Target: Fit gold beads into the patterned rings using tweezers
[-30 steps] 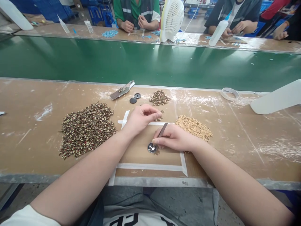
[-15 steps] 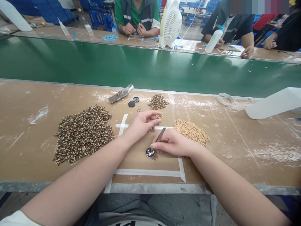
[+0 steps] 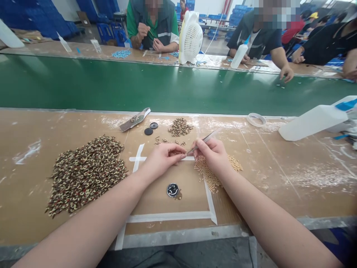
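Observation:
My right hand grips metal tweezers, their tips meeting the fingertips of my left hand. The left fingers are pinched together around something too small to make out. Below both hands, a small round dish of dark, shiny liquid sits on the board beside a brown smear. Tan bead-like pieces lie spread beneath and around my right hand. Beyond my left hand are a few loose small pieces and a small heap of similar brown-gold pieces.
A large pile of dark-and-cream pieces lies left. Behind are two black round lids, a bent strip, a tape roll and a white bottle. Past the green belt, co-workers sit near a fan.
My right hand has lifted the tweezers from the dish up to my left fingertips. Tan pieces are now scattered under it. Across the belt, a co-worker's hand has reached outward. The view has shifted.

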Motion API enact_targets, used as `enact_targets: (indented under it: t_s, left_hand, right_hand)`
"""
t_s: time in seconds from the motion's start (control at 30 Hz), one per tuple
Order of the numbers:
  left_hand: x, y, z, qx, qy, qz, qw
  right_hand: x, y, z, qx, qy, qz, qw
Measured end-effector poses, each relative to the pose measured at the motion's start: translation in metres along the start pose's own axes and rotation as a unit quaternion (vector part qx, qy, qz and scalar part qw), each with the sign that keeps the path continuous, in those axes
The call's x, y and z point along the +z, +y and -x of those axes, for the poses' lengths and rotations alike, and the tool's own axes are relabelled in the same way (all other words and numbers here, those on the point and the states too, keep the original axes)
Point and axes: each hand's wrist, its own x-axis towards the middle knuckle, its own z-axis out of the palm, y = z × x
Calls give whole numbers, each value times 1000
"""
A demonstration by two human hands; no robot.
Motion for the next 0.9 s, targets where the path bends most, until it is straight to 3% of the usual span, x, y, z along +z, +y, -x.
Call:
enact_targets:
  t_s: [0.17,0.33,0.9]
  left_hand:
    - [0,3,1,-25,6,2,1000]
    - [0,3,1,-29,14,7,999]
    - [0,2,1,-9,7,-35,999]
  right_hand:
    - [0,6,-8,27,53,-3,998]
    - [1,12,-10,52,34,-30,998]
    - [1,11,-10,61,6,30,998]
